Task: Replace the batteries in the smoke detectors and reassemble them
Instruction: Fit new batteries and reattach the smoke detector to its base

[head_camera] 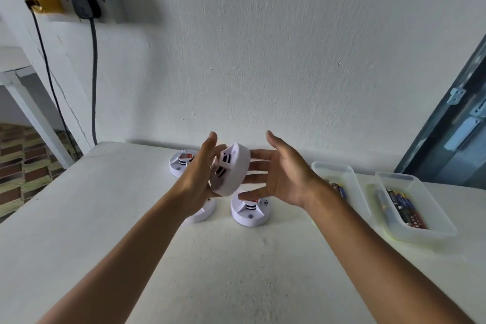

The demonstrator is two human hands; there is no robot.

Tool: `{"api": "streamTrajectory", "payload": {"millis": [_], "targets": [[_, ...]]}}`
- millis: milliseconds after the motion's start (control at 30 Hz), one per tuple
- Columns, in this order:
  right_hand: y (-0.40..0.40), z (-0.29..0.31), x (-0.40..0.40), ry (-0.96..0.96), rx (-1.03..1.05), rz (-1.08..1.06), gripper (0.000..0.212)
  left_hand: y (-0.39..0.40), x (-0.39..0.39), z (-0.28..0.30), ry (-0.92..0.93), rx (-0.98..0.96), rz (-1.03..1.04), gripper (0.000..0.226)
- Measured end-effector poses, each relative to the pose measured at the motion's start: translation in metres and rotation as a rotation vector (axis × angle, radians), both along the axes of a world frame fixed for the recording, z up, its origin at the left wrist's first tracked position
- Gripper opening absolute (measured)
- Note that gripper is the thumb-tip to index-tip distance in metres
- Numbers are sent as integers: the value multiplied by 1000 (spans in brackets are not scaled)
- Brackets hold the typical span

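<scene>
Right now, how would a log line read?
left hand: holds round white plastic smoke detector | right hand: open beside it | above white table

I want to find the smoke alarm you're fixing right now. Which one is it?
Look at the white table against the wall, where white round smoke detectors sit near the far edge. The one I mean is the lifted smoke detector, up in the air and tipped on its side between the left hand and right hand. The others lie flat on the table.

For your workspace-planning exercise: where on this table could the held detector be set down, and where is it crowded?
Free: the near table between the forearms, and the left part beside the left hand. Crowded: around the resting detectors and the battery trays on the right.
</scene>
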State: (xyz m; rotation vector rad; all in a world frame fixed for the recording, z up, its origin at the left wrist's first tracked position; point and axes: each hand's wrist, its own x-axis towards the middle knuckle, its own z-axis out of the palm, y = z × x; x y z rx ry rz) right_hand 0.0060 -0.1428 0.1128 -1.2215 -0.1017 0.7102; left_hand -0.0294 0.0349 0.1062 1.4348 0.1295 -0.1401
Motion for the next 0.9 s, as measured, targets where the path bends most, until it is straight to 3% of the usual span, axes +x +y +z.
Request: {"api": "streamTrajectory", "payload": {"millis": [67, 200, 233, 333, 567, 733, 900], "targets": [[-7, -16, -7, 69, 97, 35, 63, 3, -8, -7, -1, 8, -4, 56], [-8, -49, -25, 30, 237, 109, 41, 11, -21, -25, -13, -21, 28, 44], [-9, -57, -27, 6, 259, 96, 48, 13, -24, -29, -9, -53, 46, 38], [-6, -78, -35, -13, 211, 29, 67, 20, -32, -48, 18, -149, 80, 25], [0, -111, -57, -131, 56, -8, 83, 26, -53, -98, 73, -229, 60, 29], [2, -132, -71, -132, 18, -38, 81, 25, -64, -121, 108, -280, 70, 41], [2, -146, -77, -145, 32, -70, 81, 26, -65, -128, 124, -311, 10, 35]]}}
